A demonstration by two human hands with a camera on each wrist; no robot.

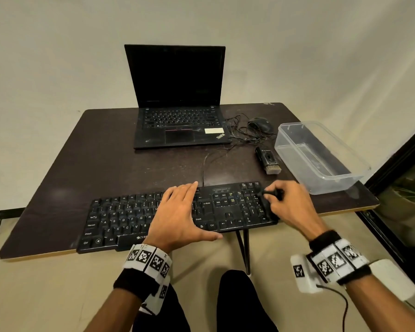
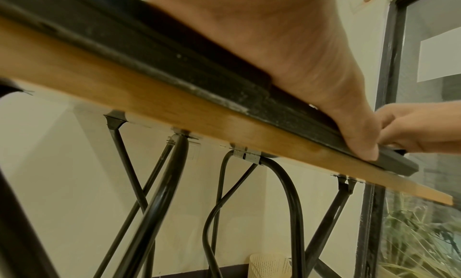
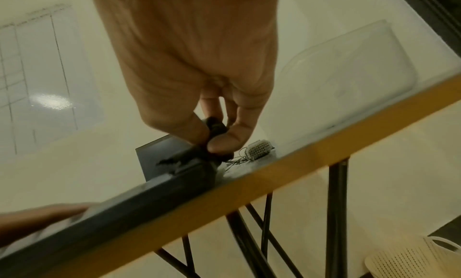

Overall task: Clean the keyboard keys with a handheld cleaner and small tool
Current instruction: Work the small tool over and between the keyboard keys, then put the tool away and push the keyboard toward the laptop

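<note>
Left hand [image 1: 177, 212] flat, steadying keyboard [image 1: 120, 219] at counter's near edge; right hand [image 1: 290, 207] pinches small tool [image 1: 272, 193], apparently working numpad keys; next, adjacent rows.

Left hand [image 1: 177, 215] covers middle keys of keyboard [image 1: 120, 221]; legends beneath not readable. Small tool [image 1: 272, 193] mostly buried in right hand [image 1: 289, 207]: only dark stub shows, tip and shape unclear. In right wrist view tool [image 3: 215, 127] blurred, working end indistinct against keyboard corner [image 3: 192, 171]. Left wrist view: fingers out of sight above worktop edge [image 2: 159, 108], only palm and thumb visible. Handheld cleaner [image 1: 268, 160] label too small to read. Forearms cut off by bottom edge of head view.
</note>
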